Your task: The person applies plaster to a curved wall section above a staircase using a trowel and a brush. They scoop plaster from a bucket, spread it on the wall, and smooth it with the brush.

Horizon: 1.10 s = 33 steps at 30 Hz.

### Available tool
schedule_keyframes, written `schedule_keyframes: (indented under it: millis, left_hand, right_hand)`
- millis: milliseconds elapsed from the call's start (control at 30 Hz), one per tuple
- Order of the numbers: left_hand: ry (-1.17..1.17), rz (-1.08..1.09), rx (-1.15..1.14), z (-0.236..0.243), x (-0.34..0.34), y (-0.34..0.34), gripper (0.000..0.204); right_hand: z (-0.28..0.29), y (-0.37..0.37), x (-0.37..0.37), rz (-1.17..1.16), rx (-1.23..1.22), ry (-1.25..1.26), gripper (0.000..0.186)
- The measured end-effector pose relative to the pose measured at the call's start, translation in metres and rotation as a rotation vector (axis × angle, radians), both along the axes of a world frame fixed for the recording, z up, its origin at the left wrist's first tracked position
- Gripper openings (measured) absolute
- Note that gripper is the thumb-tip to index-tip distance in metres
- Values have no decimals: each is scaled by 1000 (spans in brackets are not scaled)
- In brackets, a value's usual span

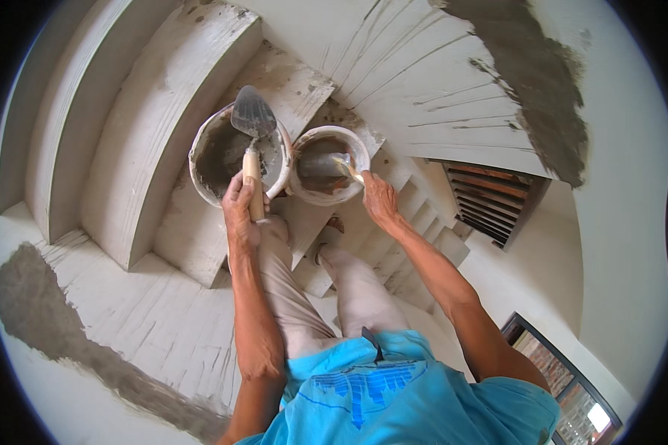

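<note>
My left hand [239,211] is wrapped round the wooden handle of a trowel [253,115]. Its grey, mortar-smeared blade points away from me over the left bucket [197,165]. Wet grey mortar [223,159] lies inside that bucket. At the right bucket [332,199], my right hand [381,199] closes on a pale-handled tool [354,172] that looks like a brush. Its head reaches over the rim into the bucket, which seems to hold murky water [319,165]. The two buckets stand side by side, touching or nearly so, on a stair tread.
Concrete steps [152,96] rise on the left; lower steps [416,222] descend behind the right bucket. Dark wet mortar bands cover the right wall [545,89] and left wall edge [44,311]. A slatted opening [490,196] and a window [564,371] are at right. My legs stand on the stairs.
</note>
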<state>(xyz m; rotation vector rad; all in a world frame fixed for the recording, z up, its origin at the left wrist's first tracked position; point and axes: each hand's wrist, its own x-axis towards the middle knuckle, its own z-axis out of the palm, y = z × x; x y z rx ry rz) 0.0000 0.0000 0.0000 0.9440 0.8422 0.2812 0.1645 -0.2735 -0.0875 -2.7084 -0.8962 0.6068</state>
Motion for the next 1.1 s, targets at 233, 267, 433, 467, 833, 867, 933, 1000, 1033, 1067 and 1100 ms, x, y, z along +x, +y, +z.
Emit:
schedule_keyframes:
  millis: [233, 267, 433, 467, 833, 867, 933, 1000, 1033, 1067, 1100]
  left_hand:
    - [54, -1, -54, 18, -5, -15, 59]
    - [69, 7, -62, 23, -9, -19, 60]
    - [124, 0, -21, 29, -16, -23, 58]
    - [122, -1, -25, 27, -16, -21, 58]
    - [42, 7, -66, 22, -6, -8, 57]
    - [34, 7, -51, 20, -5, -6, 57]
    - [11, -4, -34, 17, 2, -4, 56]
    - [-4, 3, -10, 15, 4, -2, 49]
    - [-10, 9, 7, 14, 6, -1, 46]
    - [-14, 20, 5, 13, 6, 1, 48]
    - [-20, 34, 0, 10, 7, 3, 50]
  right_hand:
    - [-98, 53, 35, 176, -81, -174, 31]
    - [-110, 59, 35, 225, -97, -172, 30]
    - [-164, 84, 42, 374, -121, -162, 20]
    - [-164, 91, 45, 329, -166, -129, 18]
    - [-110, 60, 43, 338, 46, -165, 28]
    - [-83, 59, 44, 267, -80, 36, 31]
    - [-76, 41, 40, 200, -72, -1, 28]
    - [-67, 20, 22, 63, 20, -11, 27]
    - [-54, 11, 14, -43, 109, -10, 27]
    - [-41, 3, 8, -149, 198, -8, 28]
    - [-28, -5, 4, -297, 325, 90, 31]
